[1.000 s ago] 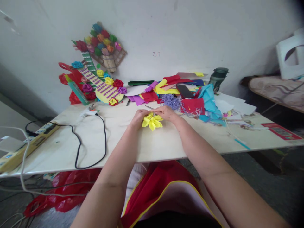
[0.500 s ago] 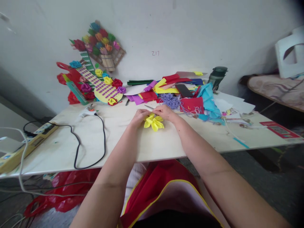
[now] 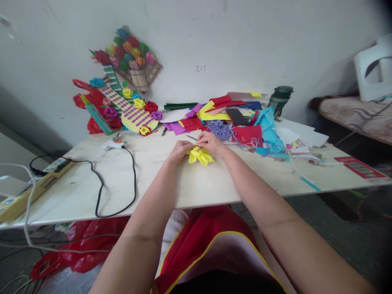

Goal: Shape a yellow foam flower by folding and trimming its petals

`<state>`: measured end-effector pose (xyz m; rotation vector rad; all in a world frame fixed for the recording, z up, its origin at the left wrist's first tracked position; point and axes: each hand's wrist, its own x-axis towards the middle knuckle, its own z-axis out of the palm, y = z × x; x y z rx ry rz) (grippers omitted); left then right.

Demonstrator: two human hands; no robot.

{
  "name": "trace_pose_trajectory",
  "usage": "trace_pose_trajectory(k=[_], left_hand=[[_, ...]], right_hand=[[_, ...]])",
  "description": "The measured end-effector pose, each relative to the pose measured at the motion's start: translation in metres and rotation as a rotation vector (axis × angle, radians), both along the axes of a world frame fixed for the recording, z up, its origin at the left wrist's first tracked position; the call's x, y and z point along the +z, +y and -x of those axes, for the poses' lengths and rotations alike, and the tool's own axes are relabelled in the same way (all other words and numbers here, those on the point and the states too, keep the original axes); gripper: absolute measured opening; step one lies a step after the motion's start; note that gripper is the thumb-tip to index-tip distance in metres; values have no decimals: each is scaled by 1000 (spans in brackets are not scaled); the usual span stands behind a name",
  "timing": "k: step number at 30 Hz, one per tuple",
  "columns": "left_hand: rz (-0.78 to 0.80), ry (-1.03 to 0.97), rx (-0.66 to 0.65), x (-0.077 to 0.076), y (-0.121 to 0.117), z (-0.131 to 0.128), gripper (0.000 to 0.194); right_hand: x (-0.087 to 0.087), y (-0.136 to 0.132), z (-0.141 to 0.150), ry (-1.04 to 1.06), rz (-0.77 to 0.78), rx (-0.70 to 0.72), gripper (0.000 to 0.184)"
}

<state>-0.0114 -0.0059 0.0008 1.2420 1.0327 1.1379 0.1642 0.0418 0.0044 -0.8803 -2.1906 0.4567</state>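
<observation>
A yellow paper flower with spread petals hangs between my two hands, a little above the table. My left hand is closed on the flower's base from the left side. Fingers of my right hand pinch at the same base from the right, close to the left fingertips. A thin grey pointed blade shows just beyond the fingertips; whether it is held or lies on the table I cannot tell. The stem end of the flower is hidden by the fingers.
Purple yarn, coloured paper strips, a phone and a dark bottle lie or stand at the back. A glue bottle leans by paper-flower crafts at left. A black cord loops near a power strip.
The yellow flower has turned slightly, its petals shifting a little to the right. My right fingers have risen and bent a bit; the left hand stays nearly still.
</observation>
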Motion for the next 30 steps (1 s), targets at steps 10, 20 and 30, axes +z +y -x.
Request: trace_pose_trajectory(k=[10,20,30], left_hand=[[3,6,-2,5,-6,-2,23],[18,-8,-5,5,-5,-2,20],[-31,84,12,7,-5,-2,18]], right_hand=[[0,-1,1,106,50,7,8],[1,-1,1,159,50,37,5],[-1,0,4,202,67,55,5]])
